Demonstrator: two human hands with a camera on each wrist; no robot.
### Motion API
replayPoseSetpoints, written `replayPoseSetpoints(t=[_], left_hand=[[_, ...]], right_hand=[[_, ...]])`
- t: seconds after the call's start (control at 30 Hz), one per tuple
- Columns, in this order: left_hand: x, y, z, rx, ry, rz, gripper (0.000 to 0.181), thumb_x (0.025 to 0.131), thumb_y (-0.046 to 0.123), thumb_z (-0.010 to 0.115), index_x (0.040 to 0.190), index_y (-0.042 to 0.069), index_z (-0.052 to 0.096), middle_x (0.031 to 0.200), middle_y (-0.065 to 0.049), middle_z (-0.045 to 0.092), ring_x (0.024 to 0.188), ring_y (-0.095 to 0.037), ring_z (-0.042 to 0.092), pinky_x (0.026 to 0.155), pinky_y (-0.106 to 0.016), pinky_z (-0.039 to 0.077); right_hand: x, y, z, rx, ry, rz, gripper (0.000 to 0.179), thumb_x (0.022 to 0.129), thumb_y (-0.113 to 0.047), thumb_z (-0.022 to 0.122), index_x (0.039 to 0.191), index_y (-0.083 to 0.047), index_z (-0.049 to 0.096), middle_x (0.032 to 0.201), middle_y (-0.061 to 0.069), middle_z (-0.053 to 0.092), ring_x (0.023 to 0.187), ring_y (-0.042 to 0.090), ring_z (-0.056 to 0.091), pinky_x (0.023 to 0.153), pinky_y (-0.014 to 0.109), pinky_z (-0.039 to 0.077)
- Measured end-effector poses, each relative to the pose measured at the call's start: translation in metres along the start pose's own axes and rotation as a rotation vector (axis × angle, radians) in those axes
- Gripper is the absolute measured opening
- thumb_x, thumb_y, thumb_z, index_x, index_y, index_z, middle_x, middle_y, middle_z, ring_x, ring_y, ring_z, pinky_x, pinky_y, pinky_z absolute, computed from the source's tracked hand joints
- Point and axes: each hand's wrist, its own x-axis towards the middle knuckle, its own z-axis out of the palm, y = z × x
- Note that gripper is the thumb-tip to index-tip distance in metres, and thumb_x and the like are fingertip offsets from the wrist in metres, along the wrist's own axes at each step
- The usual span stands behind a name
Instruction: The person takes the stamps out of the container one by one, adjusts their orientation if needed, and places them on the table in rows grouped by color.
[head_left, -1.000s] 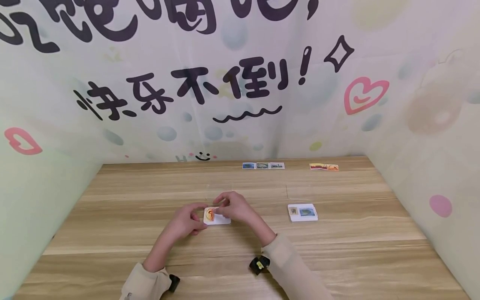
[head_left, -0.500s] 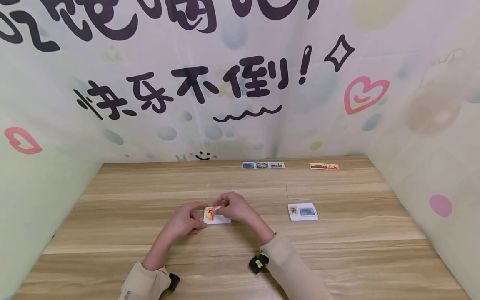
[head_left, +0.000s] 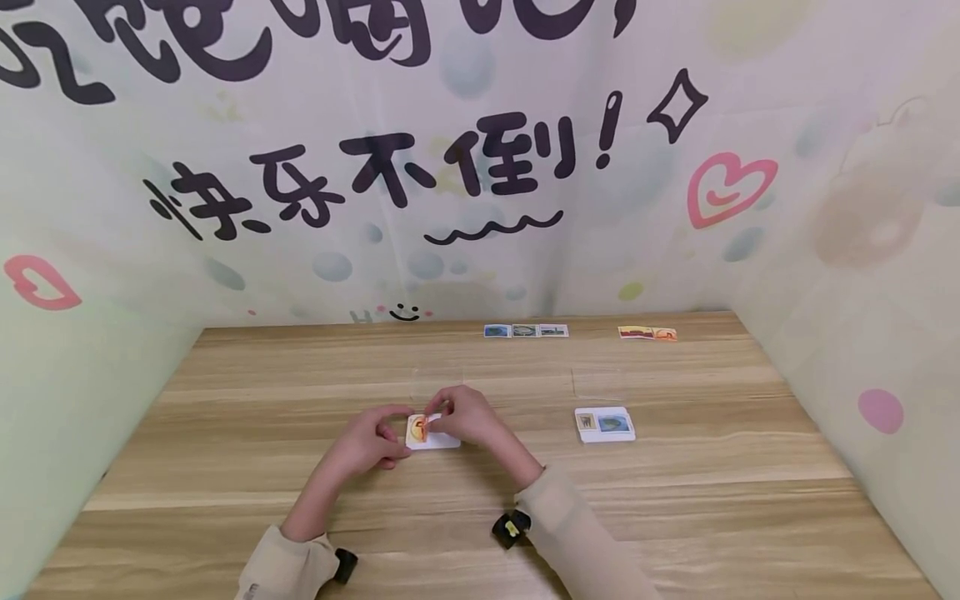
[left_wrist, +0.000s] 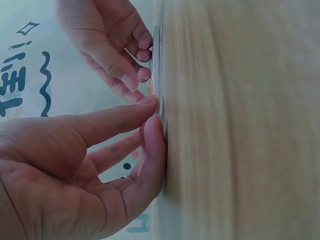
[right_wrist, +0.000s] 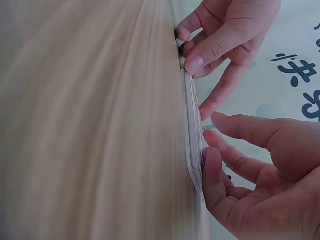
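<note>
A white card (head_left: 444, 442) lies on the table, with an orange-and-yellow stamp (head_left: 417, 429) on its left part. My left hand (head_left: 365, 439) grips the card at its left edge, thumb at the near corner and index finger at the far one. Over the card's right part is my right hand (head_left: 467, 414), its fingertips bent down beside the stamp. In the right wrist view, that hand's lower fingertips (right_wrist: 212, 159) touch the edge of the layered card (right_wrist: 194, 120), while its thumb stands apart. The left wrist view shows the card edge-on (left_wrist: 156, 60), close against the tabletop.
A second white card (head_left: 592, 436) with two stamps lies to the right. Faint clear plastic panels (head_left: 597, 383) stand behind both cards. Three bluish-grey stamps (head_left: 526, 331) and a red-orange pair (head_left: 647, 333) lie at the table's back edge, before a printed cloth wall (head_left: 315, 267).
Both hands stay at the same card. The right hand and forearm have shifted very slightly to the left; the stamps and the other card lie as before.
</note>
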Motion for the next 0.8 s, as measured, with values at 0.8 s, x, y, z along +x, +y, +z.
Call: replayPoseSetpoints(t=[0.8], left_hand=[[0.000,0.000,0.000,0.003,-0.003,0.014,0.055,0.088,-0.005,0.079,0.139,-0.007,0.060,0.074,-0.006,0.056,0.056,-0.013,0.056,0.055,-0.024,0.053]], right_hand=[[-0.001,-0.007,0.014,-0.101,0.118,0.021,0.016,0.085,-0.005,0.086,0.090,-0.006,0.072,0.070,-0.002,0.051,0.064,0.012,0.045,0.057,0.022,0.033]])
